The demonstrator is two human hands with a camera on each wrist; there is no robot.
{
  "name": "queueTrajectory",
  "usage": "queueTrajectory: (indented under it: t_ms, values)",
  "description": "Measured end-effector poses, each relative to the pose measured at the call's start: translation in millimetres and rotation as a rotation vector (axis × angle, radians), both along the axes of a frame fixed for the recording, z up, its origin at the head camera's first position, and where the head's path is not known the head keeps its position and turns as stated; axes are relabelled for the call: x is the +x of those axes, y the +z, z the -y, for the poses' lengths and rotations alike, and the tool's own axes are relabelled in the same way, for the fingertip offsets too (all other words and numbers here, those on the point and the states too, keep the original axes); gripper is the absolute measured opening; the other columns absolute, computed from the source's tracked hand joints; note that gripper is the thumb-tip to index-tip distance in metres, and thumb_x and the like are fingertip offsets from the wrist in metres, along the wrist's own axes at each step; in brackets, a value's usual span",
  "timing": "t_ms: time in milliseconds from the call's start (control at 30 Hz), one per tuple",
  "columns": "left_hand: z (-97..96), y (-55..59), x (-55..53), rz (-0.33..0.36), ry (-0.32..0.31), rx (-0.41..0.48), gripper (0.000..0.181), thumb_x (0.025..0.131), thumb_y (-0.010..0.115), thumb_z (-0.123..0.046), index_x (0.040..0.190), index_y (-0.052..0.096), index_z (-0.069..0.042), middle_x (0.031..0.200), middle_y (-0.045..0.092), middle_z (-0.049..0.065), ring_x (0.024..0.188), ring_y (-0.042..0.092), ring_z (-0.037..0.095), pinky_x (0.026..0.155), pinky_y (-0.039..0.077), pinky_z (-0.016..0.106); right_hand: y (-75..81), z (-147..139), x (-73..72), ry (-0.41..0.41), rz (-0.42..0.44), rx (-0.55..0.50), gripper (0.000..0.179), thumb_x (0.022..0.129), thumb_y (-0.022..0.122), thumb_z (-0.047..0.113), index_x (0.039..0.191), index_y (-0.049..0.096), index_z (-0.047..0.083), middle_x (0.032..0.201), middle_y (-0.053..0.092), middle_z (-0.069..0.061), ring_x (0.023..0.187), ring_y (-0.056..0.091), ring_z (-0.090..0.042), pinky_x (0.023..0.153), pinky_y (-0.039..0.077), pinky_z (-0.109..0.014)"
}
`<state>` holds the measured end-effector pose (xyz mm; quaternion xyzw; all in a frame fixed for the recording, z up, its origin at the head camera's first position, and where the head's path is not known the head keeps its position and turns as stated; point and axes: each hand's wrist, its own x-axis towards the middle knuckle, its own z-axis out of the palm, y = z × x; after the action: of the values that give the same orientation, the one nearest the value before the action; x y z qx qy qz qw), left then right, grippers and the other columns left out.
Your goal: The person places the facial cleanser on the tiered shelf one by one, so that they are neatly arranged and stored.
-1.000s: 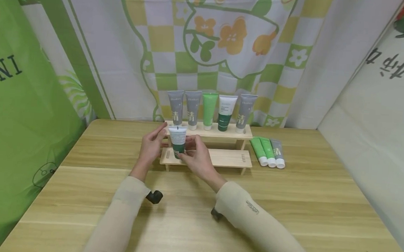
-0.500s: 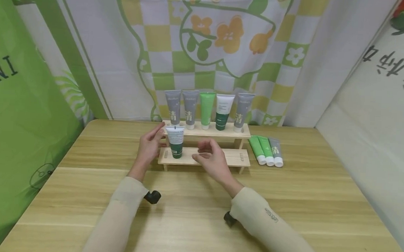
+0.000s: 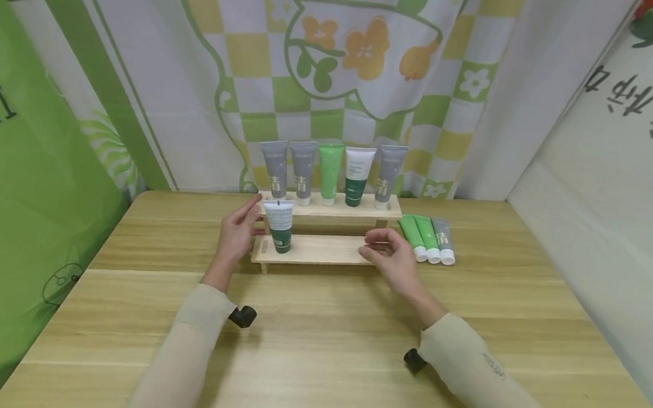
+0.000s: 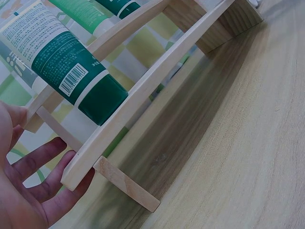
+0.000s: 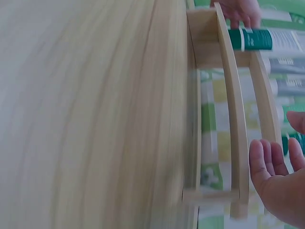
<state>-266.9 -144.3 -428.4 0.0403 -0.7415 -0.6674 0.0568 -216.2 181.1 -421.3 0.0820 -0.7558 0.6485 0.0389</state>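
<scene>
A two-tier wooden display rack (image 3: 323, 251) stands on the table. On its lower tier, near the left end, a white-and-dark-green squeeze tube (image 3: 279, 226) stands cap down, its barcode side showing in the left wrist view. My left hand (image 3: 237, 233) is at the rack's left end, with loosely spread fingers (image 4: 43, 193) against the end of the lower board. Over the right part of the lower tier is my right hand (image 3: 393, 258), fingers bent loosely and nothing in them. Its fingers (image 5: 259, 160) appear beside the boards in the right wrist view.
Along the upper tier stand several tubes: grey tubes (image 3: 302, 171), a green tube (image 3: 330, 172) and another white-and-green tube (image 3: 357, 174). Right of the rack, two green tubes (image 3: 427, 232) and a grey tube (image 3: 443, 239) lie on the table (image 3: 317, 353). A patterned curtain (image 3: 345, 74) hangs behind.
My right hand has let go of the white-and-green tube and moved right along the lower tier. The tube stays standing there. My left hand keeps its place at the rack's end.
</scene>
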Motion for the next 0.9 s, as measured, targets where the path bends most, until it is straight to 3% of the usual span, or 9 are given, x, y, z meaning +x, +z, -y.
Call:
queueTrajectory:
  t_ms: [167, 367, 567, 700, 800, 900]
  values:
    - [0.1, 0.5, 0.6, -0.002, -0.01, 0.011, 0.046, 0.102, 0.055, -0.048, 0.145, 0.055, -0.033, 0.132, 0.062, 0.015, 0.097, 0.069, 0.036, 0.041, 0.04, 0.02, 0.9, -34.2, 0.9, -0.024, 0.015, 0.042, 0.039, 0.094, 0.071, 0.004, 0.126, 0.055, -0.009, 0.124, 0.058, -0.024, 0.104, 0.063, -0.019, 0.086, 0.054, -0.022]
    - [-0.2, 0.8, -0.3, 0.012, -0.003, 0.012, 0.045, 0.101, 0.056, -0.048, 0.144, 0.055, -0.034, 0.133, 0.062, 0.015, 0.1, 0.068, 0.04, 0.041, 0.039, 0.02, 3.5, -76.1, -0.8, -0.024, 0.047, 0.061, 0.042, 0.096, 0.067, 0.004, 0.132, 0.051, -0.011, 0.125, 0.057, -0.025, 0.096, 0.065, -0.009, 0.085, 0.056, -0.025]
    - [1.0, 2.5, -1.1, 0.009, -0.004, 0.009, 0.045, 0.101, 0.055, -0.048, 0.144, 0.055, -0.035, 0.135, 0.061, 0.014, 0.101, 0.068, 0.039, 0.042, 0.041, 0.02, 6.0, -113.2, -7.7, -0.021, 0.082, 0.045, 0.039, 0.098, 0.065, 0.006, 0.132, 0.051, -0.007, 0.113, 0.058, -0.006, 0.094, 0.066, -0.009, 0.084, 0.057, -0.027]
    - [0.4, 3.4, -0.7, 0.011, -0.005, 0.019, 0.044, 0.102, 0.055, -0.046, 0.144, 0.055, -0.034, 0.135, 0.061, 0.015, 0.099, 0.068, 0.038, 0.041, 0.039, 0.019, 5.6, -134.9, -14.5, -0.022, 0.107, -0.005, 0.028, 0.098, 0.065, 0.005, 0.125, 0.056, 0.005, 0.106, 0.061, 0.002, 0.093, 0.066, -0.008, 0.083, 0.057, -0.027]
    - [-0.2, 3.4, -0.4, 0.013, -0.007, 0.036, 0.044, 0.102, 0.056, -0.045, 0.145, 0.055, -0.033, 0.133, 0.062, 0.016, 0.097, 0.068, 0.039, 0.04, 0.036, 0.017, 7.3, -149.2, -18.7, -0.036, 0.174, -0.03, 0.028, 0.097, 0.067, 0.006, 0.122, 0.057, 0.013, 0.103, 0.064, 0.007, 0.094, 0.067, -0.008, 0.086, 0.056, -0.028]
    - [-0.5, 3.6, -0.6, 0.012, -0.009, 0.045, 0.043, 0.103, 0.056, -0.043, 0.145, 0.056, -0.032, 0.133, 0.062, 0.016, 0.097, 0.068, 0.041, 0.04, 0.037, 0.017, 10.5, -161.3, -22.3, -0.039, 0.258, -0.034, 0.037, 0.098, 0.067, 0.009, 0.132, 0.054, 0.009, 0.102, 0.067, 0.011, 0.095, 0.068, -0.009, 0.091, 0.055, -0.03]
